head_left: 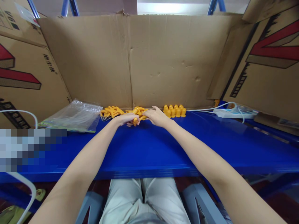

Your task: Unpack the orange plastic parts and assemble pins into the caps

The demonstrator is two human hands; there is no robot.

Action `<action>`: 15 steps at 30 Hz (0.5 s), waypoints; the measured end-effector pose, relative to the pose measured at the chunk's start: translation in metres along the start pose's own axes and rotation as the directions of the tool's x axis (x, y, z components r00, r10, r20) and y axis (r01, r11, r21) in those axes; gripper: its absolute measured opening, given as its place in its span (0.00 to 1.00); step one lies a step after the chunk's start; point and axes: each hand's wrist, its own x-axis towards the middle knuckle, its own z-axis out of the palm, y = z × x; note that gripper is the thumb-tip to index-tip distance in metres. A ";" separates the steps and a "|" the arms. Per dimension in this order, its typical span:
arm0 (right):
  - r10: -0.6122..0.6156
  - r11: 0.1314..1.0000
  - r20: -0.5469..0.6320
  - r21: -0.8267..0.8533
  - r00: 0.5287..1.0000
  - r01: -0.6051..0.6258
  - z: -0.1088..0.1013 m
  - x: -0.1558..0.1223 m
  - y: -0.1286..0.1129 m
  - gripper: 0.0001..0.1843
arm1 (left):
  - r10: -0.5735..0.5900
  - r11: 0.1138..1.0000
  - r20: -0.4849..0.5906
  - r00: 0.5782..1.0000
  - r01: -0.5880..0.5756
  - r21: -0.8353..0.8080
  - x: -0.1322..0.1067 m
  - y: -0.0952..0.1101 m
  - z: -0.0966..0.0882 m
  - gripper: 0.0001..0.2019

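My left hand (128, 118) is closed around an orange plastic piece (135, 121), whose rounded end pokes out between the fingers. Just to its right, my right hand (156, 116) reaches over a heap of loose orange plastic pieces (139, 109). Its fingers are stretched and apart, with the fingertips at the heap; whether they touch a piece is hard to see. Left of my hands lie more orange branched pieces (113, 111), beside a small metal chain (106, 118). Several orange cup-shaped parts (175, 111) stand in tight rows to the right of my right hand.
A blue table (149, 149) carries everything. Cardboard walls (163, 59) enclose its back and sides. On the left lies a clear plastic bag (74, 116). A white power strip (234, 113) with a cable sits at the right. Grey chair arms flank my legs.
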 end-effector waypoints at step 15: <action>-0.007 0.985 -0.287 -0.168 0.958 -0.043 -0.011 0.004 -0.007 0.15 | 0.031 0.953 0.209 0.977 0.035 -0.302 -0.012 0.010 -0.006 0.10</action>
